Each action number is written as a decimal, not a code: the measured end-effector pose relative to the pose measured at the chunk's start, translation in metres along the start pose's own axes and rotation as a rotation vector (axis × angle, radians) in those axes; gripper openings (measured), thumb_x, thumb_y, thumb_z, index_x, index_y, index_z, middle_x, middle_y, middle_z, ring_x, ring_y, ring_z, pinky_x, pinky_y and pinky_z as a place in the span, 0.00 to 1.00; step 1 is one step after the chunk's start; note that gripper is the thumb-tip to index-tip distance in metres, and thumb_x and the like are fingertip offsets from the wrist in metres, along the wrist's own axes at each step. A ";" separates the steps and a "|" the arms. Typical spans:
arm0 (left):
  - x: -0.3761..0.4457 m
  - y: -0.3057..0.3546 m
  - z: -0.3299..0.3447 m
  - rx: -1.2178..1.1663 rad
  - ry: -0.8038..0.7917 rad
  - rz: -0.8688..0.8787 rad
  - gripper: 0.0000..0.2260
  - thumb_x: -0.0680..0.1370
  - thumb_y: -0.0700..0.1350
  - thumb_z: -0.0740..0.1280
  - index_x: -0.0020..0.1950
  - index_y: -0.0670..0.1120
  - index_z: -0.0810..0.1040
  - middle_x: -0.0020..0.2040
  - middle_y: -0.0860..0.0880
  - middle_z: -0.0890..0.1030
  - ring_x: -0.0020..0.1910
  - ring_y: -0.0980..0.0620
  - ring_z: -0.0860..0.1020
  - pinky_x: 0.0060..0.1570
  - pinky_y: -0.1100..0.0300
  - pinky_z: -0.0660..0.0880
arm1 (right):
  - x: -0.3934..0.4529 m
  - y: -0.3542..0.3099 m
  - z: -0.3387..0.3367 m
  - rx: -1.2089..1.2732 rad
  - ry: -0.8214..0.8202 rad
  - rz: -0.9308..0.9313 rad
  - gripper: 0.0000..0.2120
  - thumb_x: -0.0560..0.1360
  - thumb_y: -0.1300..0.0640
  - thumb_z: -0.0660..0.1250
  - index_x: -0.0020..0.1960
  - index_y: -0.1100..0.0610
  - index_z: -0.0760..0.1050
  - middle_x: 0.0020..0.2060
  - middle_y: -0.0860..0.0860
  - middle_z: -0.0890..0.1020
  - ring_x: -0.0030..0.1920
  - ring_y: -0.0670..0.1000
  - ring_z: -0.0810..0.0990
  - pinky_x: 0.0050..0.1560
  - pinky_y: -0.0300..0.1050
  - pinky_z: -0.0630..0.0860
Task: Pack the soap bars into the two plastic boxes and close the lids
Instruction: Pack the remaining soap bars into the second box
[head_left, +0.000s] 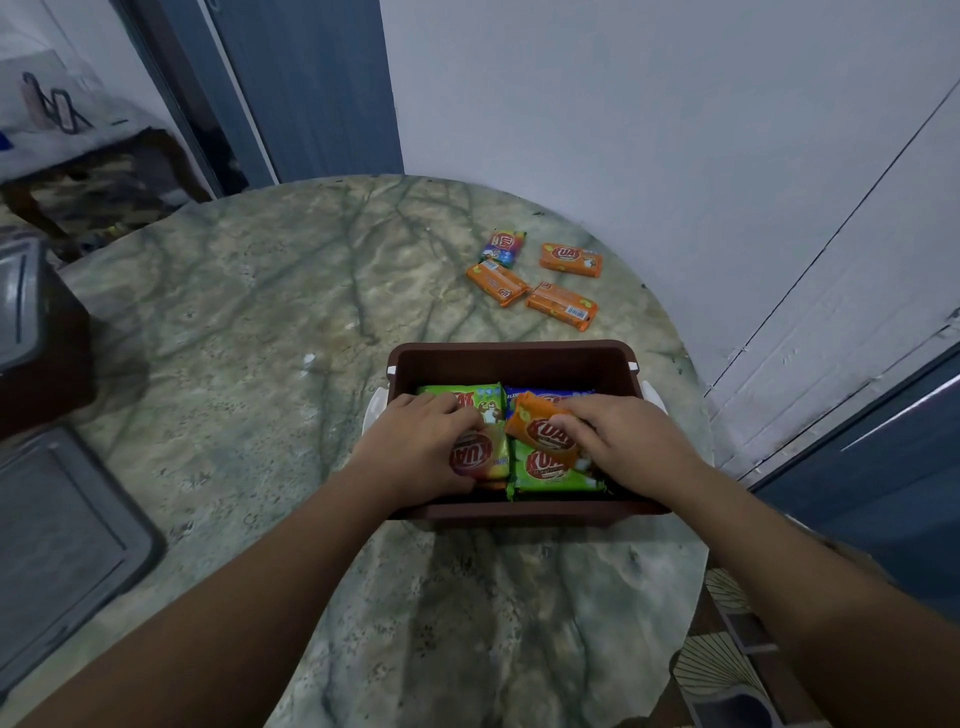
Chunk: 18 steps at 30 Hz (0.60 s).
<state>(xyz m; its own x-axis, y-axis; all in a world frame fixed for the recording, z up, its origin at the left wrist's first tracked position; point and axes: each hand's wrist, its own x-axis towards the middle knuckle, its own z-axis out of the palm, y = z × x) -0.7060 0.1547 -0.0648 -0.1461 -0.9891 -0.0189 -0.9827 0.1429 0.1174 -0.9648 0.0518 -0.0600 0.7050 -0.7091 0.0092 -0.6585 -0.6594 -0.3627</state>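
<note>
Inside the brown box (511, 358), left hand (415, 447) grips a multicoloured bar (480, 457) — right hand (631, 444) pinches an orange bar (540, 431).

At nine o'clock, a grey lid (62, 551) and a second box (26, 312) are cut by the frame edge; hands hide soap bars beneath.

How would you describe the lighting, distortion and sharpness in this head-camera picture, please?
Head view: dim, flat light; wide-angle bending curves the marble table edge and wall lines; wrapper lettering on the loose soap bars is soft; the forearms near the lens look stretched and dark.
</note>
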 end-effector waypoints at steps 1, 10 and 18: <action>0.000 0.000 0.000 0.000 -0.003 0.000 0.30 0.67 0.67 0.71 0.65 0.56 0.73 0.59 0.55 0.76 0.58 0.51 0.74 0.58 0.54 0.68 | 0.001 0.000 0.000 0.016 0.004 0.017 0.31 0.81 0.32 0.44 0.61 0.48 0.79 0.51 0.44 0.84 0.50 0.47 0.82 0.48 0.50 0.79; 0.002 -0.002 0.002 0.012 0.002 -0.001 0.33 0.68 0.72 0.68 0.67 0.57 0.72 0.61 0.54 0.75 0.61 0.51 0.74 0.59 0.54 0.69 | 0.006 -0.002 -0.002 -0.184 -0.097 -0.004 0.22 0.85 0.38 0.49 0.72 0.41 0.72 0.61 0.43 0.83 0.58 0.47 0.81 0.50 0.45 0.76; 0.004 -0.001 0.001 0.040 -0.043 0.031 0.33 0.74 0.72 0.63 0.74 0.57 0.70 0.67 0.52 0.73 0.66 0.50 0.71 0.63 0.52 0.69 | 0.008 -0.005 -0.002 -0.250 -0.138 -0.069 0.28 0.80 0.32 0.57 0.77 0.41 0.67 0.62 0.46 0.73 0.61 0.48 0.74 0.60 0.47 0.75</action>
<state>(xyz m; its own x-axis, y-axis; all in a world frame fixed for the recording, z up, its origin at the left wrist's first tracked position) -0.7061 0.1503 -0.0661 -0.1807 -0.9818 -0.0585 -0.9812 0.1759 0.0791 -0.9567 0.0490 -0.0566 0.7681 -0.6314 -0.1069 -0.6404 -0.7579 -0.1245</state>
